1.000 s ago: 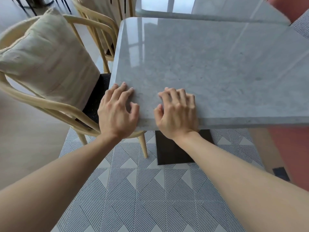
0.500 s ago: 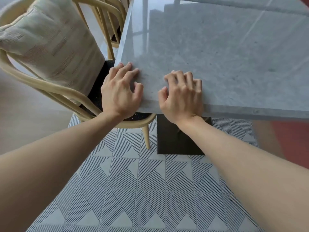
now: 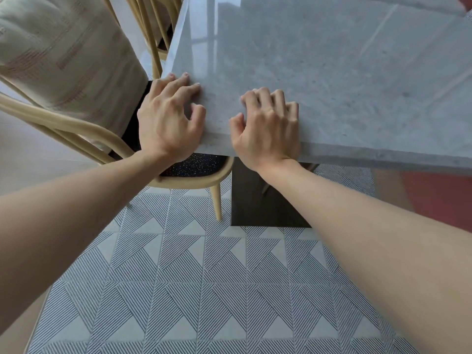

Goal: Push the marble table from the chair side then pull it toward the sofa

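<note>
Marble table (image 3: 332,80), striped rug (image 3: 204,290), wooden chair (image 3: 76,126)

Both hands rest on the marble table (image 3: 332,72) at its near edge, left hand (image 3: 168,121) at the corner, right hand (image 3: 268,126) just beside it. The chair (image 3: 76,126) stands left of the table, a cushion (image 3: 63,52) on it.
</note>
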Motion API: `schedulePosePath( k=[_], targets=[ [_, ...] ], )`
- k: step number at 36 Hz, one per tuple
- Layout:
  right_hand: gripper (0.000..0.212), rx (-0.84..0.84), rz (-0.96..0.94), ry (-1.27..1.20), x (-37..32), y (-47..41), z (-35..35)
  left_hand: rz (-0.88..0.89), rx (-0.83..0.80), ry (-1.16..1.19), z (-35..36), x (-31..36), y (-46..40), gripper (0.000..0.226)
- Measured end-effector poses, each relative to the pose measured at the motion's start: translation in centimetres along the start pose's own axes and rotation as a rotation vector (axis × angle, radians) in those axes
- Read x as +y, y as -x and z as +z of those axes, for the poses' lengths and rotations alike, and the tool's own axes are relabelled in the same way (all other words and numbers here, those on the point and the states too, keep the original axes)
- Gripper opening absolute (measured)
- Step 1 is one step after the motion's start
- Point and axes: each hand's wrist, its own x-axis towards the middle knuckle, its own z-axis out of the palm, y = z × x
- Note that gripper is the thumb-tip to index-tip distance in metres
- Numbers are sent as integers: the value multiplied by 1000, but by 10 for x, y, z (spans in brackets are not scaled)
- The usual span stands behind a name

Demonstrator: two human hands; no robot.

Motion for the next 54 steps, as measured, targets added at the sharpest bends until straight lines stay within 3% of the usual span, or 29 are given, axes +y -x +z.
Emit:
schedulePosePath(
  k=[30, 34, 37, 39, 41, 44, 49, 54],
  targets=[
    [38, 45, 11, -2, -8, -9, 7, -4, -49, -4, 0, -10, -13, 50],
    [34, -30, 11, -46, -6, -8, 0, 26, -233, -82, -16, 0, -16, 53],
    [41, -296, -22, -129, 5, -16, -18, -16, -509, -114, -43, 11, -35, 53],
    [50, -550, 45, -234, 10, -30, -47, -125, -624, 11, -70, 25, -52, 47],
    [52, -613, 194, -441, 12, -47, -84, -218, -584, 225, -97, 47, -66, 47],
    [45, -451, 342, -757, 14, -65, -147, -247, -517, 468, -134, 89, -87, 47],
    [31, -167, 419, -1146, 37, -100, -262, -281, -351, 902, -200, 179, -136, 38],
    [19, -52, 422, -1324, 73, -120, -346, -232, -261, 1045, -245, 254, -168, 31]
  ],
)
